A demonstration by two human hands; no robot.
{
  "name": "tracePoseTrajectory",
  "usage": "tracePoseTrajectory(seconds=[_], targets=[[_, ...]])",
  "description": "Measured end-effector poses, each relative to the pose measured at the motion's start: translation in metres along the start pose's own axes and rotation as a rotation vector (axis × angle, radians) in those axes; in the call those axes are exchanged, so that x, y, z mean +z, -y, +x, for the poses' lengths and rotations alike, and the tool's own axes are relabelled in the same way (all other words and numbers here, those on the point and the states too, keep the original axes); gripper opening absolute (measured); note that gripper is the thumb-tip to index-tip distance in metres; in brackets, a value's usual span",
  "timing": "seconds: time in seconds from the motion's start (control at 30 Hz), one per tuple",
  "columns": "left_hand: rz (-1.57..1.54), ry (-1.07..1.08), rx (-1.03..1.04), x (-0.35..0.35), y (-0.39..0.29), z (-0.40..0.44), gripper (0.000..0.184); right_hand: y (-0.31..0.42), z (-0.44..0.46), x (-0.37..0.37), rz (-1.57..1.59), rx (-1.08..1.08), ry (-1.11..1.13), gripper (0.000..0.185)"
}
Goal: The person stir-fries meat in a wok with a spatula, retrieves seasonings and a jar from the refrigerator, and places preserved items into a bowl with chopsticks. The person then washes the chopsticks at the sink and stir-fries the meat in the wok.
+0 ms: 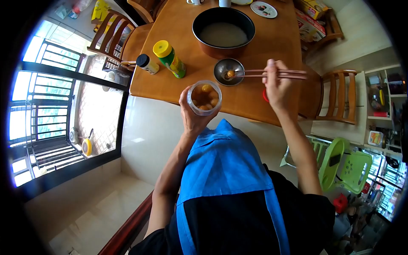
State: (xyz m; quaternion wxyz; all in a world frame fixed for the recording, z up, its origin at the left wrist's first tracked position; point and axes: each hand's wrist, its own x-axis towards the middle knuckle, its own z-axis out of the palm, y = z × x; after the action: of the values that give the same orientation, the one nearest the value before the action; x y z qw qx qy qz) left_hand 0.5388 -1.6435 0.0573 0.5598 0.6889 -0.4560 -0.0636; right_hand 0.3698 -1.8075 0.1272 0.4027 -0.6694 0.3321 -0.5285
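Observation:
My left hand (192, 117) is closed around a clear plastic jar (205, 111), held near the table's front edge. Several round golden-brown balls (206, 97) sit in brownish liquid inside it. My right hand (278, 85) grips a pair of reddish-brown chopsticks (255, 74) that point left. Their tips reach over a small metal bowl (239, 80) on the table, at one small orange-brown ball (230, 73); whether they pinch it I cannot tell. Behind the bowl stands a large dark pot (199, 39) with cloudy liquid in it.
On the wooden table (267, 46), a yellow-capped green canister (172, 59) and a dark-lidded jar (147, 63) stand left of the bowl. A red object (265, 95) lies near the right front edge. At the back are a plate (264, 9) and a cup (195, 2). Chairs flank the table.

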Motion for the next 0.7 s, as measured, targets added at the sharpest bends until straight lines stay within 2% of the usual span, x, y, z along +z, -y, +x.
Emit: tracePoseTrajectory(seconds=[0.07,0.17,0.27,0.37,0.5,0.57,0.63,0.7], targets=[[0.034,0.037,0.044,-0.005,-0.005,0.000,0.098,-0.043,-0.008,0.012,-0.035,-0.026,0.036,0.029],[0.001,0.051,0.079,-0.008,-0.018,0.005,0.098,-0.057,-0.009,0.007,-0.121,-0.087,0.044,0.029],[-0.017,0.046,0.091,-0.006,-0.012,0.005,0.097,0.003,0.003,-0.016,0.082,0.039,-0.027,0.028],[-0.046,0.057,0.121,-0.002,-0.012,0.007,0.095,0.070,0.016,-0.044,0.268,-0.093,-0.081,0.029],[-0.085,0.089,0.133,0.002,-0.020,0.008,0.095,0.115,0.002,-0.035,0.374,-0.237,0.259,0.022],[-0.098,0.110,0.150,0.005,-0.020,0.008,0.096,0.108,-0.002,-0.016,0.189,-0.475,0.414,0.023],[-0.203,0.144,0.133,0.008,-0.018,0.006,0.097,0.104,-0.001,-0.001,0.044,-0.640,0.524,0.015],[-0.214,0.152,0.158,0.010,-0.020,0.006,0.098,0.099,-0.004,0.005,-0.005,-0.624,0.575,0.013]])
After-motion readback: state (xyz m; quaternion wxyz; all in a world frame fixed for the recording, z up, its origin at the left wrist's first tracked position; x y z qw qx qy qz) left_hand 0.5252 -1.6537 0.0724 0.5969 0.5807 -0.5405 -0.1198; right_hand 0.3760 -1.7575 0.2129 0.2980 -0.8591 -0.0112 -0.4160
